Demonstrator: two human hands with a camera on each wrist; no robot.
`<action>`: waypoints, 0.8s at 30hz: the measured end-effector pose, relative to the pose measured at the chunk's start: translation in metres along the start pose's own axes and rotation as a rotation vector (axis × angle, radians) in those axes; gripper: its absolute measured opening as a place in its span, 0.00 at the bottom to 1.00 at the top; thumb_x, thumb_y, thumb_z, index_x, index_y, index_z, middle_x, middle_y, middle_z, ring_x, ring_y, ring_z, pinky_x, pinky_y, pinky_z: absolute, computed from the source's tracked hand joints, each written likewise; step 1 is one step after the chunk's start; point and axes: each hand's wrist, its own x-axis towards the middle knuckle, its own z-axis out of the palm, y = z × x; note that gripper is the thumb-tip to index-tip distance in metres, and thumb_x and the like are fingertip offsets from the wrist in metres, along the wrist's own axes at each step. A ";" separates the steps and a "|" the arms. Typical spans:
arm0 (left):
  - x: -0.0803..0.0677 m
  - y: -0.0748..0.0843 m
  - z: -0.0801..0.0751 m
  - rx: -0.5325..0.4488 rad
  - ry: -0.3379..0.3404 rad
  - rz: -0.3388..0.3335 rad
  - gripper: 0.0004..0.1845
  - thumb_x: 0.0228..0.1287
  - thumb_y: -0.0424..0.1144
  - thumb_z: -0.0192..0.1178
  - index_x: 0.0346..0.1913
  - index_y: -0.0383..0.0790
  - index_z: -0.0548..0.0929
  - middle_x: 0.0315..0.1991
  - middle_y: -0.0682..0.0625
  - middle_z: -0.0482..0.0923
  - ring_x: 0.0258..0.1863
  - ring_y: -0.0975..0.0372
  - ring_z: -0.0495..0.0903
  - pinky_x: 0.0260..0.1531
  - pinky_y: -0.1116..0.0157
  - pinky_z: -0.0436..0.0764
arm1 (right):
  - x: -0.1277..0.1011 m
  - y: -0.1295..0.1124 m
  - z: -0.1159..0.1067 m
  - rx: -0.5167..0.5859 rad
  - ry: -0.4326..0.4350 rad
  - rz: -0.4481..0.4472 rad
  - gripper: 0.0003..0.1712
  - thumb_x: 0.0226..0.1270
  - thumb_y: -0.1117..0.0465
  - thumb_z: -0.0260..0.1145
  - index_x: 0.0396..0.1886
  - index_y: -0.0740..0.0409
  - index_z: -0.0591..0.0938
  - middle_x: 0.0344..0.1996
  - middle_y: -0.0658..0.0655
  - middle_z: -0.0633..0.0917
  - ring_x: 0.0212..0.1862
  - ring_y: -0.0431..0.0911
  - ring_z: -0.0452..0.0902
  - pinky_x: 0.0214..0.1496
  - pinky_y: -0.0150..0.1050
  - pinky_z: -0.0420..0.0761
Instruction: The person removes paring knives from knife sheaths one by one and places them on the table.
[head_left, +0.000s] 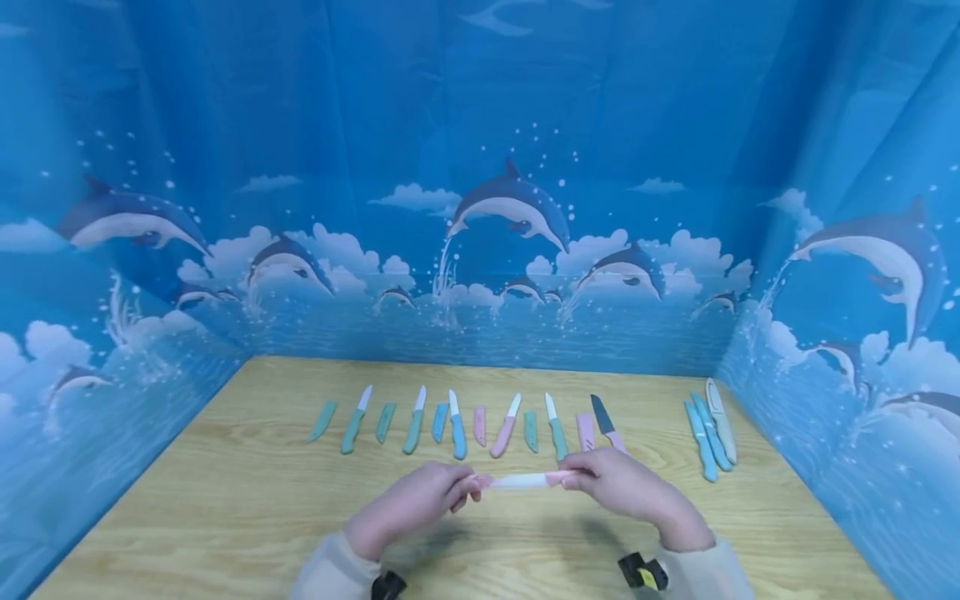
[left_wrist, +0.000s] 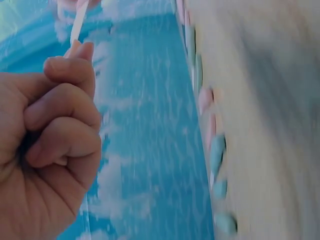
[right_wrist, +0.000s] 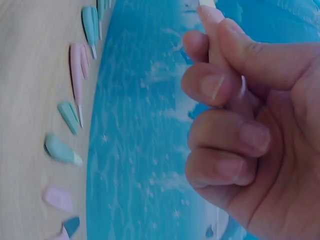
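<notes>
A small knife with a white blade (head_left: 521, 481) and pink handle (head_left: 557, 477) is held level above the front of the table. My right hand (head_left: 618, 483) grips the handle, its fingers curled around it in the right wrist view. At the other end, my left hand (head_left: 420, 500) pinches a pink sheath (head_left: 482, 481) at the blade's tip, mostly hidden by the fingers. In the left wrist view the white blade (left_wrist: 79, 24) rises from the pinching fingertips, while the other fingers curl into the palm.
Beyond the hands runs a row of knives and sheaths, including a green knife (head_left: 352, 429), blue knife (head_left: 457, 429), pink sheath (head_left: 585, 432) and dark-bladed knife (head_left: 603, 417). Blue knives (head_left: 703, 442) and a cream one (head_left: 722, 421) lie at right. Dolphin-print curtains (head_left: 480, 100) enclose the table (head_left: 225, 500).
</notes>
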 end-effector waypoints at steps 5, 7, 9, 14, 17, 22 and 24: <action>-0.014 -0.020 -0.013 -0.056 0.074 -0.115 0.21 0.76 0.51 0.44 0.38 0.41 0.81 0.22 0.56 0.73 0.21 0.66 0.69 0.29 0.66 0.73 | -0.008 0.006 -0.001 0.048 0.124 0.081 0.14 0.73 0.48 0.56 0.44 0.50 0.83 0.24 0.48 0.74 0.26 0.41 0.63 0.30 0.36 0.67; -0.023 -0.030 -0.016 -0.094 0.115 -0.172 0.23 0.76 0.54 0.44 0.38 0.40 0.81 0.23 0.53 0.74 0.21 0.64 0.69 0.27 0.66 0.73 | -0.007 0.005 0.007 0.074 0.140 0.086 0.14 0.73 0.47 0.55 0.45 0.47 0.82 0.21 0.48 0.70 0.24 0.40 0.61 0.27 0.34 0.66; -0.032 -0.038 -0.019 -0.114 0.162 -0.212 0.23 0.75 0.55 0.45 0.37 0.39 0.81 0.24 0.52 0.75 0.22 0.63 0.71 0.26 0.67 0.73 | -0.003 0.001 0.018 0.080 0.147 0.083 0.14 0.73 0.45 0.55 0.46 0.44 0.80 0.19 0.46 0.69 0.21 0.39 0.59 0.24 0.33 0.65; -0.053 -0.053 -0.024 -0.130 0.275 -0.320 0.22 0.72 0.54 0.50 0.42 0.39 0.84 0.30 0.50 0.79 0.26 0.62 0.74 0.29 0.66 0.75 | 0.016 -0.020 0.046 0.167 0.155 0.082 0.15 0.73 0.44 0.54 0.47 0.45 0.79 0.17 0.48 0.74 0.18 0.38 0.64 0.18 0.30 0.65; -0.064 -0.060 -0.028 -0.112 0.329 -0.401 0.20 0.71 0.52 0.53 0.48 0.39 0.84 0.36 0.49 0.84 0.32 0.60 0.80 0.37 0.60 0.80 | 0.034 -0.039 0.060 0.269 0.120 0.071 0.16 0.74 0.46 0.54 0.49 0.51 0.77 0.22 0.52 0.82 0.23 0.43 0.75 0.21 0.32 0.71; -0.076 -0.070 -0.042 -0.077 0.388 -0.504 0.21 0.70 0.52 0.55 0.51 0.38 0.84 0.40 0.48 0.86 0.41 0.57 0.83 0.44 0.54 0.81 | 0.062 -0.071 0.082 0.396 0.073 0.056 0.14 0.75 0.55 0.55 0.50 0.60 0.74 0.27 0.55 0.86 0.29 0.47 0.81 0.27 0.35 0.78; -0.079 -0.073 -0.048 -0.082 0.395 -0.519 0.20 0.70 0.49 0.57 0.51 0.35 0.83 0.39 0.46 0.86 0.38 0.57 0.83 0.40 0.56 0.82 | 0.074 -0.081 0.091 0.427 0.071 0.066 0.13 0.72 0.59 0.58 0.48 0.63 0.76 0.30 0.54 0.85 0.30 0.46 0.80 0.28 0.36 0.79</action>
